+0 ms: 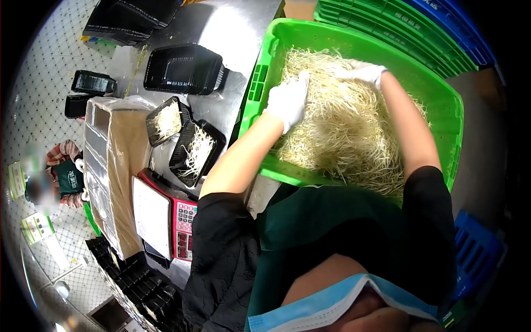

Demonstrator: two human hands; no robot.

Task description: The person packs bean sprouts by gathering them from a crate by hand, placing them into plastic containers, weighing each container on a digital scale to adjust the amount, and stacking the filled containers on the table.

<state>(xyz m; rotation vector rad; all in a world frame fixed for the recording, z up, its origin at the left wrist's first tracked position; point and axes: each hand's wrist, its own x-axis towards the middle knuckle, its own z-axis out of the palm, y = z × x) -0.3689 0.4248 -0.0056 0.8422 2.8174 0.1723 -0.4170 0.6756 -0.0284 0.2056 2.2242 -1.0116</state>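
Note:
A green plastic crate (458,133) in front of me holds a large tangled heap of pale bean sprouts (343,130). My left hand (289,102), in a white glove, is at the heap's left side, its fingers curled into the sprouts. Toward the far side of the crate, my right hand (362,73), also white-gloved, grips into the sprouts, which partly cover its fingertips. Left of the crate, two small black trays hold sprouts: one nearer tray (176,160) and one farther tray (150,128).
A red scale (185,213) stands on the metal table (235,33) by a cardboard box (124,127). Stacked black trays (182,69) are farther back. Green crates (381,30) are stacked beyond mine; a blue crate (478,254) is at right. Another person (69,174) is at far left.

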